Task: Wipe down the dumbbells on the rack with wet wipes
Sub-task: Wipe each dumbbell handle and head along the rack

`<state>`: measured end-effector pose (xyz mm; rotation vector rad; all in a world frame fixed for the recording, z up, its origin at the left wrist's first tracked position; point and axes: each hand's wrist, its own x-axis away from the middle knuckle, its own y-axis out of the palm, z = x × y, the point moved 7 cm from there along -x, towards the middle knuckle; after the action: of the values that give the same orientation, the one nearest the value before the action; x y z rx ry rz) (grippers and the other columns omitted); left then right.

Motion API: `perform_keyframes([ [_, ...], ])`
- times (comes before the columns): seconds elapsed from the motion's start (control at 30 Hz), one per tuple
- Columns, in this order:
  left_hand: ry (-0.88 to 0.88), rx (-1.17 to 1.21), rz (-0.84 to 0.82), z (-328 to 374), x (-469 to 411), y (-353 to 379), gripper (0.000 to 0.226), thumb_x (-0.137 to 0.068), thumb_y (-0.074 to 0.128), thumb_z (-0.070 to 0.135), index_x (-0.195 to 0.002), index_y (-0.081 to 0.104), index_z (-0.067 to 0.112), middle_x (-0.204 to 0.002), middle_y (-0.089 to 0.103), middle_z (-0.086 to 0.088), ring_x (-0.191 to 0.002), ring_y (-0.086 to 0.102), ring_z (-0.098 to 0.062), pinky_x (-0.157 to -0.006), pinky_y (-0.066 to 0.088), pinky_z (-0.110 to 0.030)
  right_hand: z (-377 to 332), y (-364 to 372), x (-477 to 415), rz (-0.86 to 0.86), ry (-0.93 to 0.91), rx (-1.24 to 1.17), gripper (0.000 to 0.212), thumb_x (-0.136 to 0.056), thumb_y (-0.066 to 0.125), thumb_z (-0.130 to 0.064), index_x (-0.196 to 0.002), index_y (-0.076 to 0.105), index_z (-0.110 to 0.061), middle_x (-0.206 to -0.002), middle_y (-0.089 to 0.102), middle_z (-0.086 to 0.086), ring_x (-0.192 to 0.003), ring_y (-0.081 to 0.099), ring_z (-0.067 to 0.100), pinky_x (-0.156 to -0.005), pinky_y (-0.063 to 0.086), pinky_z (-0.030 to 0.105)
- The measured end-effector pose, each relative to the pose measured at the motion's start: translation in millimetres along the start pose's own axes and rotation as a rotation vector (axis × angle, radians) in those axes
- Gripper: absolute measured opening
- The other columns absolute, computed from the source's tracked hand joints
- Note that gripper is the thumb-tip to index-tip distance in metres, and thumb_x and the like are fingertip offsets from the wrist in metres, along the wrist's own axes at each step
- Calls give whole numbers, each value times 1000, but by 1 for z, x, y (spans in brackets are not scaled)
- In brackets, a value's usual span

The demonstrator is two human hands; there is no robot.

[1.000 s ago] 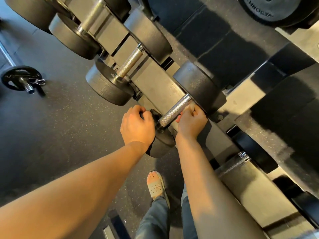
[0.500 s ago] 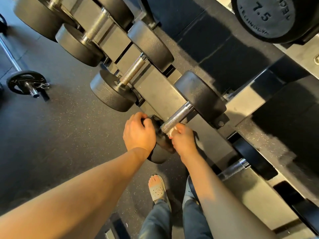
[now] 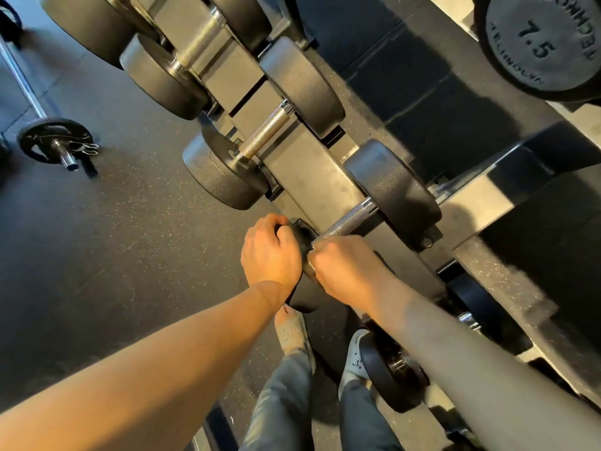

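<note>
A black dumbbell with a knurled metal handle (image 3: 349, 221) lies on the lower rack shelf (image 3: 312, 164) in front of me. My left hand (image 3: 270, 252) curls over the rim of its near head, most of which the hand hides. My right hand (image 3: 348, 268) is closed at the near end of the handle, pressed against the inner face of that head. A small edge of a white wet wipe (image 3: 311, 255) shows at its fingertips. The far head (image 3: 393, 190) is uncovered.
More black dumbbells (image 3: 224, 177) sit up the rack to the left, and another (image 3: 387, 375) lies below my right forearm. A dumbbell head marked 7.5 (image 3: 536, 43) hangs at the top right. A barbell with a plate (image 3: 55, 144) lies on the rubber floor left. My feet (image 3: 292, 330) stand beneath.
My right hand has slid down the handle from its far end to its near end by the head. My left hand has stayed on the near head.
</note>
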<state>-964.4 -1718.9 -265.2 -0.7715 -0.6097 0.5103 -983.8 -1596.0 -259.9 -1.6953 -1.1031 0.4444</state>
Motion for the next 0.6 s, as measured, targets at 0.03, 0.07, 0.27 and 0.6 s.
perform_keyframes([
  [0.03,-1,-1,1,-1,-1,0,41,-85,31,34,-102,67,23,-101,66,4,-100,58,-20,-87,47,-40,0,-1,-5,-9,-57,52,6,-77,78,-14,-76,72,-14,-74,64,6,-66,62,24,-52,51,34],
  [0.07,0,0,0,-1,-1,0,41,-85,31,33,-101,66,22,-100,66,3,-99,58,-21,-87,48,-41,1,-2,-8,15,-114,61,11,-71,81,-11,-69,70,-13,-68,61,6,-62,59,24,-49,49,34],
  [0.27,-4,33,-19,-3,0,0,44,-86,31,33,-108,67,22,-103,63,5,-103,55,-19,-90,46,-39,20,-15,-45,9,35,28,8,-94,63,-18,-102,61,-18,-93,60,1,-85,61,21,-67,44,32],
  [0.6,-6,169,-65,-11,-4,-5,30,-98,37,39,-102,64,28,-96,64,9,-97,59,-17,-86,51,-42,22,-47,-56,105,320,-273,22,-103,51,-24,-125,53,-20,-93,63,-1,-86,62,18,-75,51,36],
])
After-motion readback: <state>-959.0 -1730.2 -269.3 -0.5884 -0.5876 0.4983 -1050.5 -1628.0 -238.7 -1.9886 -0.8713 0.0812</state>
